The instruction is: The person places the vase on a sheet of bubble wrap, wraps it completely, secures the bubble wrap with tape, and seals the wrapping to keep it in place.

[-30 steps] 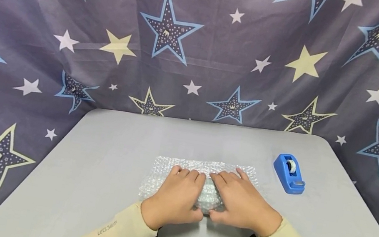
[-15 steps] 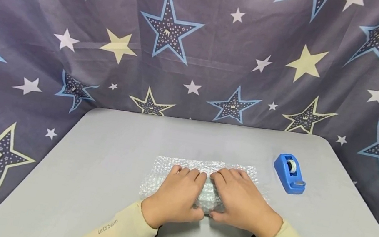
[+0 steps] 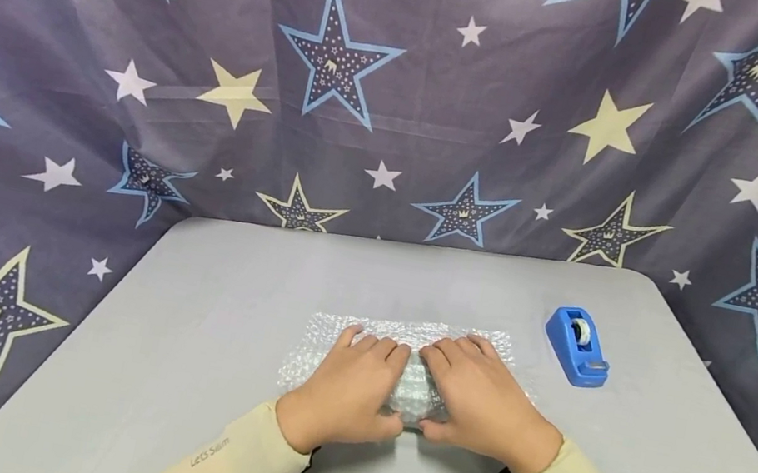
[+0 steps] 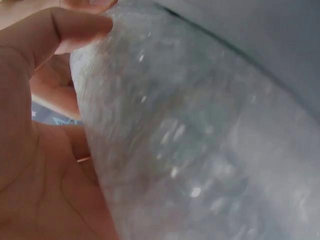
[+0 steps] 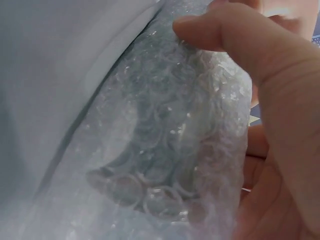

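A sheet of bubble wrap [image 3: 322, 345] lies at the middle of the table, its near part rolled into a thick bundle [image 3: 416, 391]. Through the layers in the right wrist view shows a greenish, see-through object [image 5: 155, 160] with a rounded end; its kind is hard to make out. My left hand [image 3: 352, 388] grips the left part of the bundle, fingers curled over the top and thumb on the near side. The right part is held likewise by my right hand [image 3: 482, 407]. In the left wrist view, the thumb [image 4: 75, 30] presses against the wrap [image 4: 165, 125].
A blue tape dispenser [image 3: 576, 347] with a roll of tape stands on the right of the grey table [image 3: 224, 294]. Behind the table hangs a dark curtain [image 3: 417, 108] printed with stars.
Both hands keep their hold on the bundle. The outer finger of the left hand has lifted a little, and a raised finger of the right hand has come down onto the wrap.
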`<act>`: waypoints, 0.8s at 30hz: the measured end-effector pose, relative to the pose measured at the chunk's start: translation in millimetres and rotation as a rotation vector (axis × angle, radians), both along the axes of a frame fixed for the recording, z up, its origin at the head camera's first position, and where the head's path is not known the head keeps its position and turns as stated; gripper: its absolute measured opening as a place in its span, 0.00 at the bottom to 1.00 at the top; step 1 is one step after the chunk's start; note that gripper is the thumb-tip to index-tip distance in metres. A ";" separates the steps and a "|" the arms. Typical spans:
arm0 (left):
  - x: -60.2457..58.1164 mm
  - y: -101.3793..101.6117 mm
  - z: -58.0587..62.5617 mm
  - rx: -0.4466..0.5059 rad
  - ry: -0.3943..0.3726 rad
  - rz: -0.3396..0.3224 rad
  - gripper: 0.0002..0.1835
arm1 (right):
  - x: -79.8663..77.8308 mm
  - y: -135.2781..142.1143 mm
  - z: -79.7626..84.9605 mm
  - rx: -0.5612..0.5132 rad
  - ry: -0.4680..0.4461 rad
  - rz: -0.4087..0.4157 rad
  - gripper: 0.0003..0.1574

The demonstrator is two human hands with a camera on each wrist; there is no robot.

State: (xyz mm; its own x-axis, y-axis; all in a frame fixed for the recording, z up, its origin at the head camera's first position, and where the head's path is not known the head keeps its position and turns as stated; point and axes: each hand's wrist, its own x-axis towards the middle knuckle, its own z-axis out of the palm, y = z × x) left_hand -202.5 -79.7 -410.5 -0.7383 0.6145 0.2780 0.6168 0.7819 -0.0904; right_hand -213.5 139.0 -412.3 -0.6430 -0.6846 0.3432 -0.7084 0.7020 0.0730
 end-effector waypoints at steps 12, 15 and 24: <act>5.5 0.2 9.5 -0.017 0.037 -0.018 0.39 | -1.7 -0.2 -2.6 0.001 0.031 -0.002 0.54; 6.6 1.9 9.9 -0.023 0.065 -0.021 0.38 | -2.3 0.1 -3.2 -0.004 0.044 0.007 0.54; 6.4 4.2 7.3 -0.034 0.103 -0.019 0.34 | -5.4 0.8 -4.9 0.002 0.089 0.022 0.52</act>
